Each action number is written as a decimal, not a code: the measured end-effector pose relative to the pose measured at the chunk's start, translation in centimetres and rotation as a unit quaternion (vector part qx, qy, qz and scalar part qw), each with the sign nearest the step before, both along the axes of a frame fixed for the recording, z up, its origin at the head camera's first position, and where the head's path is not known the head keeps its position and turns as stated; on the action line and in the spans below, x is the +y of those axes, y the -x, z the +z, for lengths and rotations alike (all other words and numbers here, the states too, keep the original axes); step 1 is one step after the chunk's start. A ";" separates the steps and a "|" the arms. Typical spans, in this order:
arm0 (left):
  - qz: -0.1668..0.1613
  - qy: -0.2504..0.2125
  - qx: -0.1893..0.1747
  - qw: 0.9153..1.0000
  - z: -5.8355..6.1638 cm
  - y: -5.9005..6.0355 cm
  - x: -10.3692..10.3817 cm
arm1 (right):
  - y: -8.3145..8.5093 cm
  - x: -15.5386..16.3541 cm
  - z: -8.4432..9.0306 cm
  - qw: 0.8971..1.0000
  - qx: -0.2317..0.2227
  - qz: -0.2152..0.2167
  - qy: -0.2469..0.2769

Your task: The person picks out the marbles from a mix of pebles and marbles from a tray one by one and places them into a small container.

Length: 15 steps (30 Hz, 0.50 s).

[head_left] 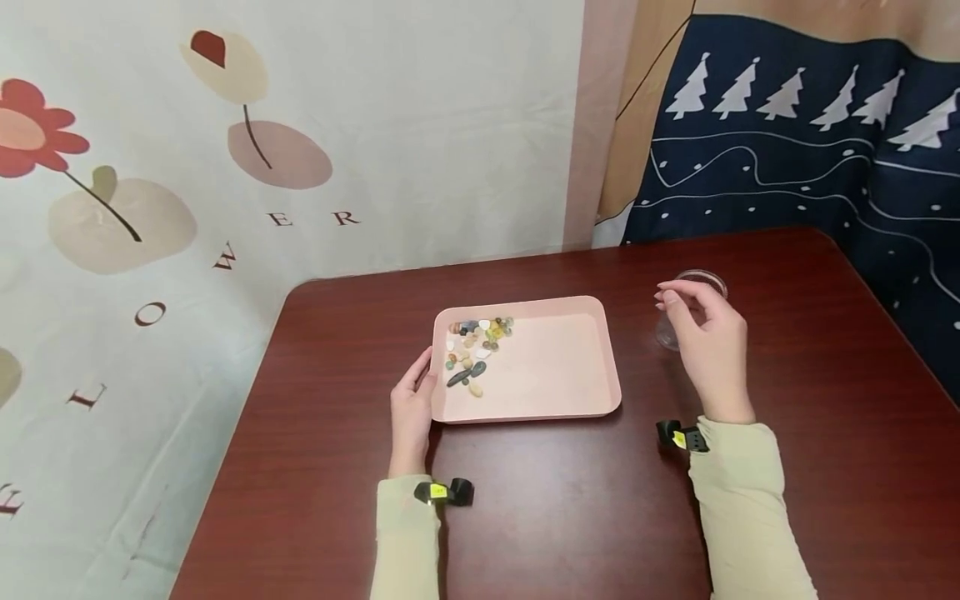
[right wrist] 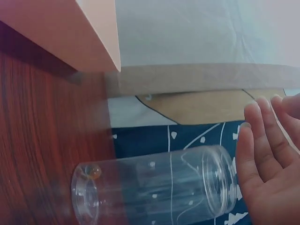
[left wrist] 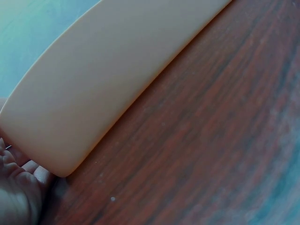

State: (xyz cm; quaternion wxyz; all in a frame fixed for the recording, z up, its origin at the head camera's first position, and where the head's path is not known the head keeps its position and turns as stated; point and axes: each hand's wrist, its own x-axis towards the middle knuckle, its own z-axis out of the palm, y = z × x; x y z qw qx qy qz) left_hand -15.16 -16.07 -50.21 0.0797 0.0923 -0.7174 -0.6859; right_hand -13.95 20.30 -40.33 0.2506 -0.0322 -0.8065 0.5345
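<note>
A pink rectangular tray [head_left: 543, 358] lies on the table, with assorted small stones and beads [head_left: 480, 342] gathered along its left side. My left hand [head_left: 411, 412] rests against the tray's left edge, fingers fairly straight; in the left wrist view part of the hand [left wrist: 21, 187] shows beside the tray's corner. Over the mouth of a clear jar [right wrist: 154, 187], my right hand [head_left: 708, 350] hovers with extended fingers and the thumb close to them; nothing shows between them. One amber round bead [right wrist: 94, 172] sits at the jar's bottom. In the head view the right hand partly hides the jar.
The dark red wooden table [head_left: 555, 500] carries the tray and, to its right, the upright jar. Behind it hang a pale flower-print cloth [head_left: 450, 150] and a navy cloth with white trees [head_left: 787, 167]. Each wrist wears a black camera strap.
</note>
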 end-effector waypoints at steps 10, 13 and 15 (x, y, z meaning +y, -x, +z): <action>0.001 0.009 -0.009 1.000 0.0 -0.3 -0.3 | 0.2 -0.8 -0.5 0.999 -0.011 0.023 -0.018; 0.002 0.012 -0.009 1.000 0.0 -0.2 -0.2 | 0.3 -0.8 -0.5 0.999 -0.016 0.025 -0.017; -0.004 0.007 -0.007 1.000 0.0 0.0 0.0 | 0.4 -0.8 -0.5 0.999 -0.020 0.027 -0.016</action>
